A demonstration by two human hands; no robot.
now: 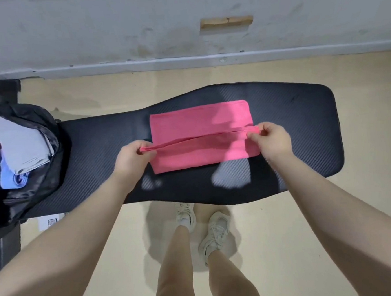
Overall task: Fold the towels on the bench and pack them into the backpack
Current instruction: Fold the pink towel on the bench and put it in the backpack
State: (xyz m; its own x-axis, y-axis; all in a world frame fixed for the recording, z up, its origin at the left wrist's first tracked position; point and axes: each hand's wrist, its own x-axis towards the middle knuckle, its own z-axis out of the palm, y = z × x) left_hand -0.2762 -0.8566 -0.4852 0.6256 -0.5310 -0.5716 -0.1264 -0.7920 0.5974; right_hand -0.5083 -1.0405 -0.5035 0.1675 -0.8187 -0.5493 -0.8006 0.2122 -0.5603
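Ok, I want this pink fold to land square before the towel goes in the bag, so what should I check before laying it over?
1. Left hand pinches its end of the pink towel: ok.
2. Right hand pinches the other end: ok.
3. Lifted edge level between the hands: not ok, the left end hangs lower.
4. The towel's lower layer lies flat on the bench: ok.
5. Backpack open at the bench's left end: ok, with a grey towel and a blue towel already inside.
6. Room left in the backpack for one more: cannot tell.
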